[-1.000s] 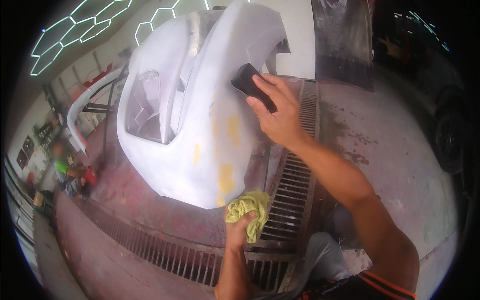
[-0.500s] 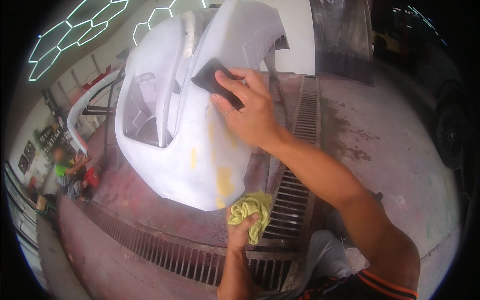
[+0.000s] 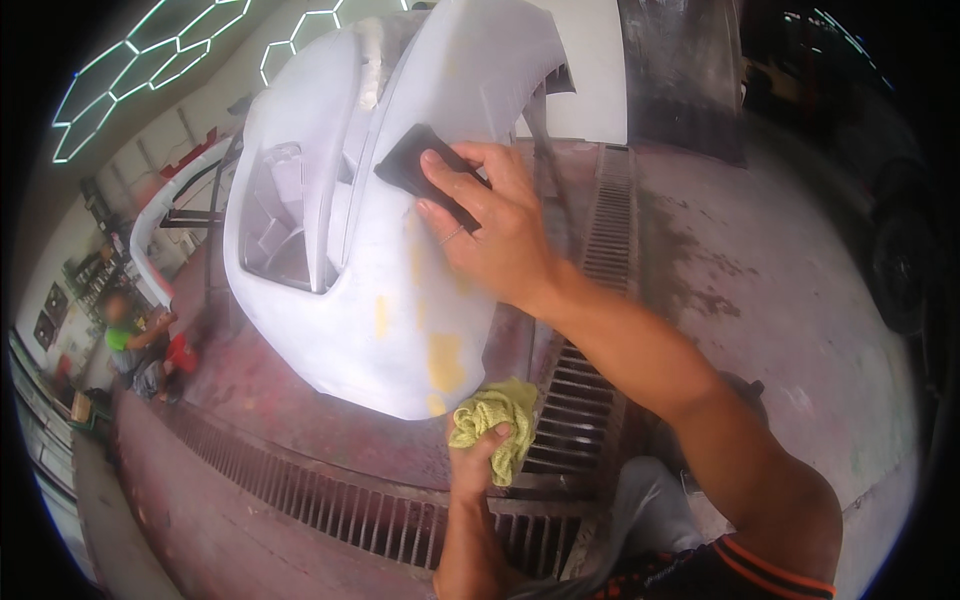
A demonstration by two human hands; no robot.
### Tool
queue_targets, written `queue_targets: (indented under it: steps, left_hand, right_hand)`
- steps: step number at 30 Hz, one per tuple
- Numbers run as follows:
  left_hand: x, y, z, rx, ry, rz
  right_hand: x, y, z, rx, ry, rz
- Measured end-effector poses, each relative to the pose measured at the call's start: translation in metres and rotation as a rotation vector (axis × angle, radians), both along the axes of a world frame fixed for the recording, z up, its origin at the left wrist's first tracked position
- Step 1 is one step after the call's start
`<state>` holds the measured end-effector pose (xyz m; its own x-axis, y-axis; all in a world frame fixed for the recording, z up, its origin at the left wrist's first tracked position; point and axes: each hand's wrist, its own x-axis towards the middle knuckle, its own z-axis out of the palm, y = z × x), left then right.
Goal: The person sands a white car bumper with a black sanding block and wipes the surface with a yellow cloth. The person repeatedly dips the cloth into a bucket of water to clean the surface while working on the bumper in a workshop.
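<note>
A large white car bumper (image 3: 350,345) with yellow filler patches stands raised in front of me. My right hand (image 3: 495,225) grips a black sanding block (image 3: 418,165) and holds it against the bumper's upper surface, beside a long slot. Low down, my left hand (image 3: 477,462) is closed around a crumpled yellow-green cloth (image 3: 500,420), right by the bumper's bottom edge. Some of the left fingers are hidden behind the cloth. What touches the underside of the block cannot be made out.
Metal floor grates (image 3: 575,410) run below and to the right of the bumper. A person (image 3: 130,335) in a green top crouches at the far left near a second bumper (image 3: 150,250) on a stand. A dark vehicle (image 3: 900,240) stands at the right.
My right hand and the sanding block have shifted slightly left and down across the bumper. The whole view has moved a little; my left hand still holds the cloth.
</note>
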<state>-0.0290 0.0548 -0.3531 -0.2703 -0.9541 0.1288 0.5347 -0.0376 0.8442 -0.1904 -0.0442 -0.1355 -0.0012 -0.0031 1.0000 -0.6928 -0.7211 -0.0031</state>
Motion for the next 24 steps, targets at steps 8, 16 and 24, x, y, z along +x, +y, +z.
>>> queue_targets:
  steps: [8,16,24]
  left_hand:
    - [-0.004,-0.004,0.001,-0.016,0.022,-0.027]
    - [0.0,-0.004,0.004,-0.033,-0.017,-0.02]
    - [0.0,-0.002,-0.001,-0.024,0.021,-0.04]
  right_hand:
    - [-0.016,0.004,-0.021,0.034,0.016,0.034]
    - [-0.008,0.016,-0.02,-0.009,0.1,0.035]
    - [-0.004,0.002,0.012,-0.022,0.111,-0.015]
